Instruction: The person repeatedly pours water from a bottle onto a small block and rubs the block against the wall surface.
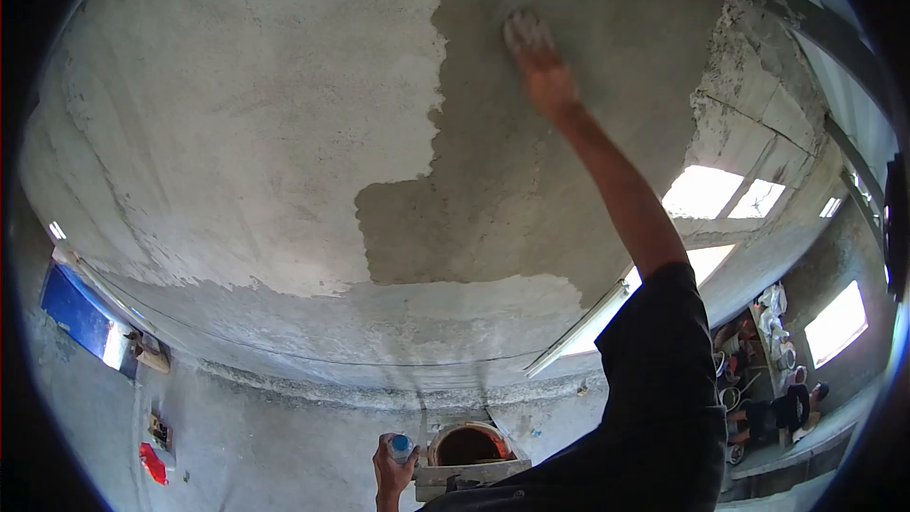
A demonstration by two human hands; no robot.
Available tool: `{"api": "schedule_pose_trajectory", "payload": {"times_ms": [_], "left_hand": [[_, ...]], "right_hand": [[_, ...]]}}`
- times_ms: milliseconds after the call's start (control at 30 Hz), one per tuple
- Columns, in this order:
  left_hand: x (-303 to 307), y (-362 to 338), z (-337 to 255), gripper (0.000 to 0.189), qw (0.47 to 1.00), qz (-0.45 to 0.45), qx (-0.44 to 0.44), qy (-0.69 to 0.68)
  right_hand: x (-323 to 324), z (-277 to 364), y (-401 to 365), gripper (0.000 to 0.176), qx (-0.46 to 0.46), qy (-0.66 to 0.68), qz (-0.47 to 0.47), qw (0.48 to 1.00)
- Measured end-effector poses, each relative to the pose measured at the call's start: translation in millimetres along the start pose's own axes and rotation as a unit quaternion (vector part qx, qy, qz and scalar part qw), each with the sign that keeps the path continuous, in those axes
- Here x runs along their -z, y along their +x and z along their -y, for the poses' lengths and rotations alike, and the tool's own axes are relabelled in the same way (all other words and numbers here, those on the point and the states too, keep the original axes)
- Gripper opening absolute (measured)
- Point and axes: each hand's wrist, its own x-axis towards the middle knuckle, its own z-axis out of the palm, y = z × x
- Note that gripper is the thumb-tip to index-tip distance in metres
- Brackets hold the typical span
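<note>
My right hand (537, 55) reaches up to the damp, darker patch of grey plaster (493, 228) on the wall. Its fingers look whitish, curled and smeared by motion. Just above them is a pale blurred area, and I cannot make out what they hold. Low in the view, my left hand (391, 474) is wrapped round a clear bottle with a blue cap (401, 444), seen from above. Right beside that hand stands a bucket (431, 448) with a reddish-orange inner wall and dark contents.
Boards (464, 476) lie by the bucket below me. A thin cable (313, 356) and a white tube (573, 334) run along the lower wall. A red object (153, 464) is on the floor at left. At far right, a person (787, 412) is near several buckets.
</note>
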Motion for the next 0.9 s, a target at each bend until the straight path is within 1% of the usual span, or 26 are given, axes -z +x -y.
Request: {"api": "schedule_pose_trajectory", "payload": {"times_ms": [67,100,167,233,300,333,400,433,467,533,567,600,633,667,700,767,800,833,867,900], "left_hand": [[-2.2,-3.1,7.1,0.047,1.000,-0.009,-0.005,-0.006],[-2.1,-3.7,11.9,0.048,1.000,-0.002,0.010,-0.018],[-6.6,-2.0,13.2,0.048,0.999,0.005,0.024,-0.035],[-6.3,-3.5,10.5,0.048,1.000,0.014,0.005,-0.016],[-8.7,-4.8,14.5,0.049,1.000,0.017,0.002,-0.009],[-9.5,-4.3,15.7,0.050,1.000,0.017,-0.006,-0.003],[-10.2,-3.3,13.8,0.050,1.000,0.007,-0.015,-0.008],[-10.7,-2.6,12.6,0.050,1.000,-0.002,-0.024,-0.013],[-10.7,-1.4,11.1,0.050,1.000,-0.004,-0.024,-0.014],[-10.5,-0.3,8.1,0.050,0.999,0.002,-0.031,-0.017],[-10.1,-1.5,10.1,0.050,0.999,-0.002,-0.030,-0.020],[-10.2,-1.9,14.0,0.051,0.999,-0.001,-0.026,-0.022],[-10.6,-1.7,16.0,0.051,0.999,-0.001,-0.023,-0.024],[-9.7,-0.7,17.6,0.051,0.999,-0.006,-0.025,-0.027],[-8.3,-0.6,18.5,0.050,0.999,-0.003,-0.010,-0.035],[-2.4,-5.1,13.6,0.050,0.999,0.004,0.009,-0.040],[0.2,-3.8,7.3,0.047,1.000,-0.010,0.004,-0.017],[1.3,-4.0,3.9,0.045,1.000,-0.023,0.000,0.005],[0.3,-5.5,7.3,0.045,1.000,-0.022,0.001,0.006],[-1.6,-5.4,14.1,0.047,1.000,-0.017,0.011,0.006]], "right_hand": [[-4.0,47.1,-45.2,0.062,0.017,0.029,0.036,0.999],[6.9,60.1,-51.5,0.062,0.023,0.029,0.036,0.999],[24.3,72.2,-54.6,0.061,-0.025,0.153,0.047,0.987],[34.9,47.9,-25.7,0.060,-0.108,0.124,0.058,0.985],[43.3,8.2,13.6,0.062,-0.126,0.117,-0.052,0.984],[41.3,-4.5,21.1,0.062,-0.127,0.118,-0.051,0.984],[38.7,-20.0,31.6,0.064,-0.135,0.109,-0.095,0.980],[22.0,-16.1,19.0,0.063,-0.125,0.078,-0.035,0.988],[-3.9,-8.7,-1.9,0.063,-0.114,0.048,0.025,0.992],[-19.0,37.8,-46.4,0.058,0.061,-0.023,0.053,0.996],[-17.2,60.6,-62.5,0.056,0.125,0.062,0.051,0.989],[-16.7,71.5,-67.0,0.055,0.189,0.145,0.048,0.970],[-19.0,67.6,-57.8,0.055,0.195,0.144,0.043,0.969],[-21.7,60.3,-47.2,0.054,0.135,0.095,0.024,0.986],[-24.2,50.5,-36.9,0.053,0.071,0.047,0.005,0.996],[11.4,12.8,28.4,0.053,-0.039,-0.072,-0.023,0.996],[32.4,-3.5,55.6,0.054,-0.092,0.004,-0.072,0.993],[42.0,-14.3,72.0,0.054,-0.143,0.080,-0.119,0.979],[32.4,-18.4,76.1,0.054,-0.144,0.081,-0.118,0.979],[19.7,-20.8,78.0,0.055,-0.117,0.049,-0.130,0.983]]}}
